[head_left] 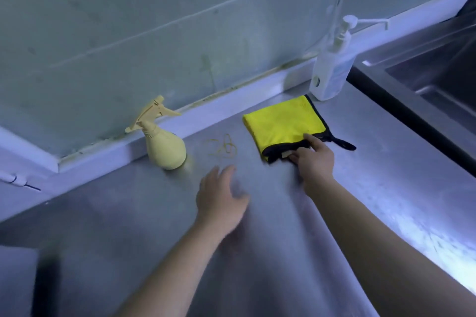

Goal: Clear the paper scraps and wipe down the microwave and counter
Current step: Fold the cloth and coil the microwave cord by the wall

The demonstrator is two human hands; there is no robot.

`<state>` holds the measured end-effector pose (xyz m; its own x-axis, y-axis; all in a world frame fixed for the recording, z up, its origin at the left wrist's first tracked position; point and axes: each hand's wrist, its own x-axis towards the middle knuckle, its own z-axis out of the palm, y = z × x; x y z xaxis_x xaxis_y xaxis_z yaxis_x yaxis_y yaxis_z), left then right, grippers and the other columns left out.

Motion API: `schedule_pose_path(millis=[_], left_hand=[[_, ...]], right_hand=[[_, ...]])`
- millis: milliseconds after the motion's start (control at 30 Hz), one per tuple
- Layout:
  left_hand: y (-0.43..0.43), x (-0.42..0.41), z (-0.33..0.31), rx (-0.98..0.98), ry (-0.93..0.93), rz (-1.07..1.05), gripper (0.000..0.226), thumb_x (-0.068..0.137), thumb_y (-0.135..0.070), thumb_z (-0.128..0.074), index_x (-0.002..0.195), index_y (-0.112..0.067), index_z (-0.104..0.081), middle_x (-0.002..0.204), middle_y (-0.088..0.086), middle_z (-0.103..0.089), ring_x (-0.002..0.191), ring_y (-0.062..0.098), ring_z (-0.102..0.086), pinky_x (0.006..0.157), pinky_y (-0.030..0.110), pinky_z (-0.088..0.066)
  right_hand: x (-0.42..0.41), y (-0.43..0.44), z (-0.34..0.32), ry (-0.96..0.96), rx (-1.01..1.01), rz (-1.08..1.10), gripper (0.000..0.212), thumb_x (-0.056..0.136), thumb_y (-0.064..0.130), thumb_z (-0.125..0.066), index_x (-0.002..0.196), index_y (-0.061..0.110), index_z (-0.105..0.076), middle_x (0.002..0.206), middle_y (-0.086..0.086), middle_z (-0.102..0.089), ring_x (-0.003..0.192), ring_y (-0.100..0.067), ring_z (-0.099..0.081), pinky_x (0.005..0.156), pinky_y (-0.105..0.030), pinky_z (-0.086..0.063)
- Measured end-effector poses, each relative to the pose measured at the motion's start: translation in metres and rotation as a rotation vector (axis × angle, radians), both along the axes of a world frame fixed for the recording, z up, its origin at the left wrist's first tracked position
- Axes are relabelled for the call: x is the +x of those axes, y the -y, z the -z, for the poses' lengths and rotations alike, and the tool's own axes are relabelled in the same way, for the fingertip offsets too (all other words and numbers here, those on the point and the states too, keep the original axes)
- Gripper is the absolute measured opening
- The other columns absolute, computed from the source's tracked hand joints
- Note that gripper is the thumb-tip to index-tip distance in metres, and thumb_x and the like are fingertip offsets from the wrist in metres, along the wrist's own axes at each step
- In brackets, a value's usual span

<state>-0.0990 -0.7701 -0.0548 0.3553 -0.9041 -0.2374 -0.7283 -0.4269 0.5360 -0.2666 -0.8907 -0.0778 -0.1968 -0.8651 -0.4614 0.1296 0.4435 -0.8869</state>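
Counter: brushed steel, running from the near left corner to the sink on the right. Its widest bare stretch lies in front of and between the two forearms.
Back edge: a white ledge runs along the foot of the stained wall and bounds the counter at the rear.
Spray bottle: pale yellow and upright, just in front of that ledge, with its nozzle pointing right.
Rubber bands: a loose yellow tangle lying flat between the spray bottle and the cloth, apart from both.
Left hand: palm down over bare steel, just short of the rubber bands, fingers relaxed and spread and holding nothing. It is blurred, so I cannot tell whether it touches the surface.
Yellow cloth: folded flat on the counter, right of centre, with black trim along its right and near edges. A black loop trails off its right corner.
Right hand: at the cloth's near right corner, its forefinger laid on top and the other fingers curled round the black hem, grasping it.
Pump bottle: white, standing at the back just beyond the cloth's far corner — spout pointing right.
Sink: a steel basin at far right, past a dark raised rim that ends the counter on that side.
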Motion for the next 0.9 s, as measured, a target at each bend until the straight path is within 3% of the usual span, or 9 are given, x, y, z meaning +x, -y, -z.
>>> schedule_pose_path(millis=[67,133,200,267,333,400,500,633,900], left_hand=[[-0.051,0.0,0.017,0.124,0.206,0.04,0.082,0.081,-0.065,-0.055,0.152,-0.04,-0.022,0.163,0.001,-0.014,0.149,0.023,-0.013,0.118,0.041,-0.021],[-0.09,0.003,0.029,0.255,0.273,0.026,0.104,0.065,-0.089,-0.034,0.152,-0.049,0.008,0.164,-0.006,0.016,0.152,0.022,0.006,0.12,0.045,-0.009],[-0.112,0.007,0.04,0.283,0.309,0.04,0.111,0.05,-0.095,-0.015,0.141,-0.053,0.033,0.153,-0.012,0.041,0.15,0.018,0.022,0.12,0.046,0.003],[-0.118,0.008,0.046,0.28,0.315,0.052,0.108,0.047,-0.097,-0.008,0.132,-0.055,0.042,0.141,-0.014,0.053,0.142,0.012,0.036,0.118,0.046,0.011],[-0.117,0.007,0.049,0.289,0.321,0.058,0.105,0.05,-0.098,-0.007,0.131,-0.055,0.045,0.139,-0.013,0.056,0.134,0.01,0.045,0.115,0.047,0.017],[-0.116,0.008,0.051,0.313,0.322,0.063,0.104,0.052,-0.098,-0.008,0.129,-0.055,0.046,0.139,-0.012,0.057,0.13,0.011,0.049,0.113,0.048,0.018],[-0.115,0.009,0.05,0.357,0.302,0.082,0.103,0.054,-0.097,-0.011,0.126,-0.055,0.049,0.135,-0.012,0.061,0.124,0.012,0.056,0.111,0.049,0.021],[-0.114,0.01,0.047,0.371,0.268,0.112,0.099,0.059,-0.098,-0.013,0.125,-0.056,0.049,0.133,-0.013,0.06,0.119,0.011,0.061,0.108,0.047,0.026],[-0.114,0.013,0.05,0.369,0.243,0.145,0.096,0.066,-0.094,-0.018,0.127,-0.057,0.047,0.134,-0.013,0.061,0.118,0.012,0.062,0.1,0.045,0.035]], right_hand=[[-0.004,0.004,0.001,0.063,-0.006,0.027,0.05,0.086,-0.007,-0.054,0.132,0.011,-0.061,0.101,-0.012,-0.065,0.078,-0.024,-0.067,0.073,-0.028,-0.058],[-0.008,0.006,-0.002,0.087,-0.021,0.056,0.042,0.088,-0.006,-0.053,0.126,0.005,-0.064,0.081,-0.011,-0.058,0.069,-0.023,-0.055,0.068,-0.029,-0.053],[-0.014,0.009,-0.003,0.076,-0.02,0.069,0.036,0.089,-0.004,-0.054,0.122,0.004,-0.065,0.079,-0.01,-0.056,0.07,-0.024,-0.053,0.071,-0.031,-0.051],[-0.017,0.011,-0.005,0.031,-0.016,0.049,0.034,0.089,-0.001,-0.057,0.122,0.005,-0.066,0.079,-0.009,-0.057,0.069,-0.021,-0.054,0.073,-0.033,-0.05],[-0.016,0.009,-0.008,-0.063,-0.031,-0.016,0.04,0.089,0.005,-0.06,0.128,0.005,-0.061,0.089,-0.007,-0.056,0.074,-0.021,-0.053,0.077,-0.037,-0.047],[-0.006,0.0,-0.009,-0.388,-0.126,-0.099,0.048,0.088,0.014,-0.063,0.135,0.009,-0.055,0.119,-0.007,-0.047,0.099,-0.025,-0.05,0.089,-0.036,-0.043],[0.027,-0.02,-0.018,-0.825,-0.507,-0.314,0.042,0.086,0.02,-0.067,0.128,0.017,-0.063,0.128,-0.009,-0.05,0.118,-0.031,-0.04,0.1,-0.038,-0.033],[0.087,-0.017,-0.019,-1.002,-0.501,-0.762,0.031,0.093,0.023,-0.06,0.124,0.023,-0.068,0.123,-0.002,-0.062,0.121,-0.032,-0.041,0.097,-0.039,-0.033],[0.147,0.011,-0.014,-1.164,-0.542,-0.946,0.028,0.091,0.023,-0.06,0.117,0.027,-0.07,0.121,-0.008,-0.057,0.122,-0.035,-0.038,0.097,-0.04,-0.028]])
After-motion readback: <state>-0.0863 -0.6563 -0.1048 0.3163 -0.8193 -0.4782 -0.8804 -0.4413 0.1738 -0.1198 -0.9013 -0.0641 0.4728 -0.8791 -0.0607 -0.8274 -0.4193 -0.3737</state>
